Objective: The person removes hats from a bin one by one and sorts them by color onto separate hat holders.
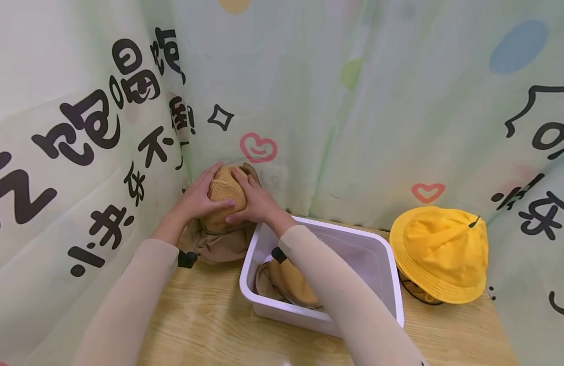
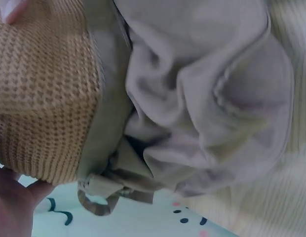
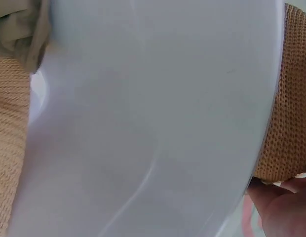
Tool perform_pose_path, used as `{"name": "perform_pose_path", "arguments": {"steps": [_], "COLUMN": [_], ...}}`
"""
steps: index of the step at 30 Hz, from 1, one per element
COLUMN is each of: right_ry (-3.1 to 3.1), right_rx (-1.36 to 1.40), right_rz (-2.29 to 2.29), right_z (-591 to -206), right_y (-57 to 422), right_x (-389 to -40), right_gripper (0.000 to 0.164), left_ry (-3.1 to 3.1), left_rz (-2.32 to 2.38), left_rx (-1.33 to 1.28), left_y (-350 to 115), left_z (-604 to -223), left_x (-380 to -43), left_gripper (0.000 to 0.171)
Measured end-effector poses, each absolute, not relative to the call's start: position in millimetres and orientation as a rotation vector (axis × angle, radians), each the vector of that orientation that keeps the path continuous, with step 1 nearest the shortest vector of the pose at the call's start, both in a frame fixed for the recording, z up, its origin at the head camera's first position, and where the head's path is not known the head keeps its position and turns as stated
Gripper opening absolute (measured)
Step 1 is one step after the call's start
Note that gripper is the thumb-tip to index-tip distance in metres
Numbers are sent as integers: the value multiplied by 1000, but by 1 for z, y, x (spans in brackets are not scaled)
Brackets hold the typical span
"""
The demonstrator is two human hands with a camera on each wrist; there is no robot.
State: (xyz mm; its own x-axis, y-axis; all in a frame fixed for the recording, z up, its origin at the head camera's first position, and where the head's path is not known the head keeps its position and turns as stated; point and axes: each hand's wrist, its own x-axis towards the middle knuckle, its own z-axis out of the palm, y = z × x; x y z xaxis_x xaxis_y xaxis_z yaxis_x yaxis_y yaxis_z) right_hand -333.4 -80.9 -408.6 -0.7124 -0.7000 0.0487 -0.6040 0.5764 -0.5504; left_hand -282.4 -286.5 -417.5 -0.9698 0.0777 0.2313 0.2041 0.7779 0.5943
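Note:
Both hands are at the far left of the wooden surface, on a tan knitted sun hat point(image 1: 227, 195). My left hand point(image 1: 197, 198) grips the left side of its crown, and my right hand point(image 1: 256, 201) holds the right side, thumbs towards me. In the left wrist view, brown cloth point(image 2: 192, 98) spreads in folds beyond the knitted crown point(image 2: 44, 74), with a small strap loop point(image 2: 98, 200) at its edge. A second tan knitted hat point(image 1: 293, 282) with brown cloth lies inside the white bin point(image 1: 320, 317), partly hidden under my right forearm.
To the right of the bin sits a yellow bucket hat point(image 1: 439, 254), over something dark-rimmed that is mostly hidden. Printed curtains point(image 1: 286, 91) close off the back and both sides. The wooden surface point(image 1: 204, 315) runs along the front.

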Motion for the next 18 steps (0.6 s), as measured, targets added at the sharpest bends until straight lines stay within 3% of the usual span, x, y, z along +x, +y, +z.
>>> {"name": "perform_pose_path", "arguments": {"steps": [18], "right_ry": [2643], "right_rx": [-1054], "right_rz": [-876], "right_z": [-422], "right_y": [-87], "right_x": [-343], "right_gripper": [135], "left_ry": [-2604], "left_rz": [-1098], "left_rx": [-249], "left_y": [-295], "left_z": [-444], "left_x": [-292], "left_gripper": [97]}}
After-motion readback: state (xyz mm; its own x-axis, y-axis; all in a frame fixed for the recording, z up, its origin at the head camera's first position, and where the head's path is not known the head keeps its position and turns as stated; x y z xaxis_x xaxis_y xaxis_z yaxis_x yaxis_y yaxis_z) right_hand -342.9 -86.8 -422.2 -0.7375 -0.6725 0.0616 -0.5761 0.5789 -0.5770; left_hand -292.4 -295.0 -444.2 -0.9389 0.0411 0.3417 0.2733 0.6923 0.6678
